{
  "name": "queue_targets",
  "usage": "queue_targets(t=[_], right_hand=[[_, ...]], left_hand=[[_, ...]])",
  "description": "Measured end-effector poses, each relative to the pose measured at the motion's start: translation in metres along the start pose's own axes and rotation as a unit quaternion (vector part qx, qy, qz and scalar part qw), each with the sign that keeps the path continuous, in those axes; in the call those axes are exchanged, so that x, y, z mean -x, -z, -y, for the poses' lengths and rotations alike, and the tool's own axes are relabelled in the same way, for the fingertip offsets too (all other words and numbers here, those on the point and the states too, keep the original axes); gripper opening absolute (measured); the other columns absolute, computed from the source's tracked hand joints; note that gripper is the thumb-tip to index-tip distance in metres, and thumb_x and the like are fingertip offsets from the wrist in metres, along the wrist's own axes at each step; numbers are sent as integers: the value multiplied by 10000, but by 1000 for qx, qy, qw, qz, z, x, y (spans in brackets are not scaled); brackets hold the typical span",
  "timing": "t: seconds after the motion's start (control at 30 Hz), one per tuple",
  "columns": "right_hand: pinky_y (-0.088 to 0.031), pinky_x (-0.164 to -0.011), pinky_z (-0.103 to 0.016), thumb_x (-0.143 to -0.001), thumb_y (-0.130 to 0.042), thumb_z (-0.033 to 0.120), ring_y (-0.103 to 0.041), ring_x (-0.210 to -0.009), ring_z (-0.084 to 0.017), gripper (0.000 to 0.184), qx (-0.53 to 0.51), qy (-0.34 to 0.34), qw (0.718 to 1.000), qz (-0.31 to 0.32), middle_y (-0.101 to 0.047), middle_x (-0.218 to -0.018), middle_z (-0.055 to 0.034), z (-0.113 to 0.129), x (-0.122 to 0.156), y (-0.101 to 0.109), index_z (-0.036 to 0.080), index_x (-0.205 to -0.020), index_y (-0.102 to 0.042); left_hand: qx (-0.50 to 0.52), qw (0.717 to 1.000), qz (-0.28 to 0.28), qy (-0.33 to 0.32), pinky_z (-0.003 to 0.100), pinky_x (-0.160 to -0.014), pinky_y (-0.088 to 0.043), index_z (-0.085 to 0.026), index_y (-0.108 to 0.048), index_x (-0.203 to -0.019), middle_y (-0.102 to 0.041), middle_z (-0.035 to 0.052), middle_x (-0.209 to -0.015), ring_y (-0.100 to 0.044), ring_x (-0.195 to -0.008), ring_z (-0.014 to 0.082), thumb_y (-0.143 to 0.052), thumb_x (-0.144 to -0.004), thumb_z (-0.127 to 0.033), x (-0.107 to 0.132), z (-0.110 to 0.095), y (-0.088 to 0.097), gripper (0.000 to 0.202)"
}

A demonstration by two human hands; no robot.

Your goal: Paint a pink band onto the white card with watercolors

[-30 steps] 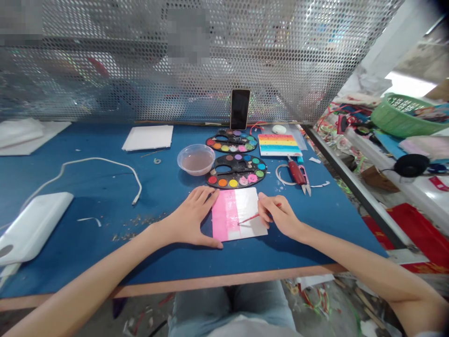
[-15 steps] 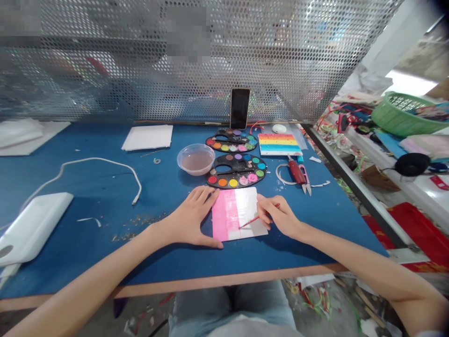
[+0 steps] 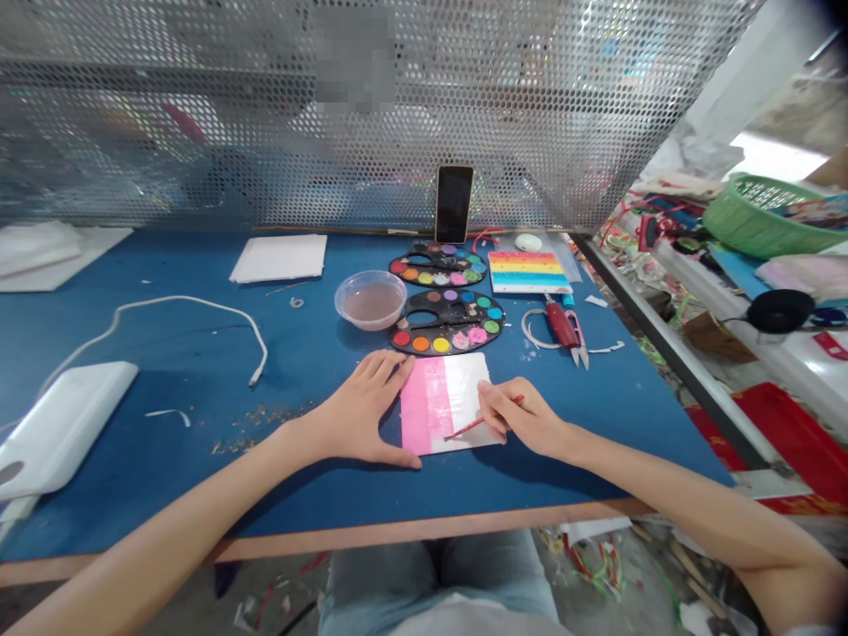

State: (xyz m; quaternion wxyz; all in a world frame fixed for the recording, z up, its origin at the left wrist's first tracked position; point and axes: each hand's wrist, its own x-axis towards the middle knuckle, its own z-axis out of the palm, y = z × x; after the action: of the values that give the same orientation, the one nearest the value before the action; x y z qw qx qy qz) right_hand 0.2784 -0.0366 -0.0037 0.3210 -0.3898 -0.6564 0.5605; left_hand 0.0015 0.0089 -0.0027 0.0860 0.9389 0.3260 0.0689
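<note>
A white card (image 3: 469, 382) lies in front of me, with a deep pink band on its left and a lighter pink band beside it. My left hand (image 3: 367, 406) is spread, its thumb and fingertips at the card's left corners. In my right hand (image 3: 513, 411) a thin red paintbrush (image 3: 472, 427) is pinched, its tip on the lower end of the lighter band. Just beyond the card lies a black paint palette (image 3: 434, 324) with round colour pans. A clear bowl of cloudy water (image 3: 371, 302) stands to the palette's left.
Behind is a second palette (image 3: 419, 276), with a rainbow-striped card (image 3: 530, 273) to its right. Scissors (image 3: 578, 340) and a red-handled tool (image 3: 560, 323) lie at right. A phone (image 3: 454, 205) leans on the mesh panel. A white cable (image 3: 178, 300) and power bank (image 3: 70, 428) occupy the left.
My right hand has moved slightly down and left, bringing the brush tip nearer the card's lower edge. My left hand has stayed in place.
</note>
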Motion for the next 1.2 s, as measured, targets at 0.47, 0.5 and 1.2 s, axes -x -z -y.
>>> queue_targets(t=[0.47,0.5,1.2], right_hand=[[-371,-538,-238,-1009,-359,574,-468,-501,-98,652,21,12,999,44,-590,-539,-25,4,1,-1,158,-563,-589],[-373,-542,-238,-1010,-363,572,-467,-505,-98,651,22,12,999,48,-595,-545,-26,3,1,-2,156,-567,-597],[-410,-647,-295,-1027,-314,538,-565,-586,-158,585,329,144,910,-208,-589,-590,-37,-11,-29,70,205,-613,-561]], left_hand=[[15,1000,-4,-3,626,-1137,-269,-87,-268,-1525,-384,251,-1437,-343,-1348,449,-594,-589,-903,0,1,0,1284],[15,1000,-3,-2,624,-1139,-267,-86,-270,-1524,-385,250,-1437,-342,-1349,449,-594,-588,-904,0,1,0,1284],[25,1000,-8,0,635,-1148,-240,-116,-247,-1541,-370,242,-1463,-330,-1367,453,-604,-594,-893,1,2,-1,1276]])
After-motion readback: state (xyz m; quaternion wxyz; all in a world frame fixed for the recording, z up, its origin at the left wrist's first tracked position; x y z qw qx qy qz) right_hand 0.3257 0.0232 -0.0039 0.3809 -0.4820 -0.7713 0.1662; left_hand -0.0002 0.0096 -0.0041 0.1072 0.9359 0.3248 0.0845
